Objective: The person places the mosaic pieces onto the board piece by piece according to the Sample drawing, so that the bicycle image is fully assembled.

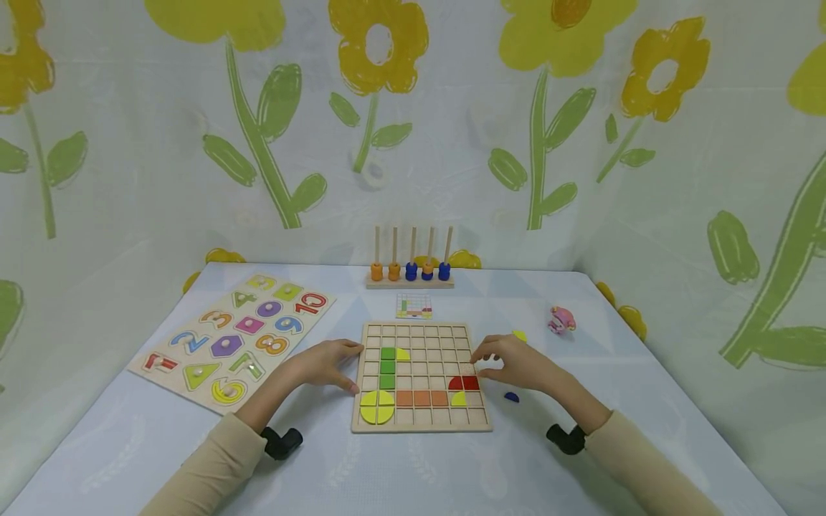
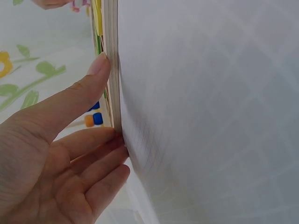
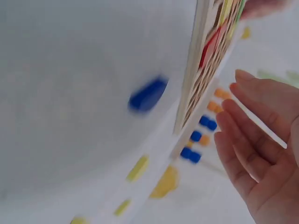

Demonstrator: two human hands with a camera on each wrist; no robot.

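Observation:
A wooden grid board [image 1: 422, 423] lies flat on the table. On it sit a column of green squares [image 1: 387, 368], a row of orange squares [image 1: 421, 398], two red rounded pieces [image 1: 462, 383], and yellow quarter-circles, several of which form a full circle [image 1: 377, 407] at lower left. My left hand [image 1: 320, 364] touches the board's left edge with thumb and fingertips spread along it. Above the right edge hovers my right hand [image 1: 519, 364], its fingers loosely bent with nothing between them. Near it on the table are a blue rounded piece [image 3: 148, 95] and a yellow piece [image 1: 520, 335].
Behind the board lies a small pattern card [image 1: 414, 306], then a peg stand [image 1: 410, 282] with orange and blue beads. A number-and-shape puzzle board [image 1: 235, 337] lies at left. At the right back is a pink toy [image 1: 562, 319]. Flower-printed cloth [image 1: 452, 143] hangs behind the table.

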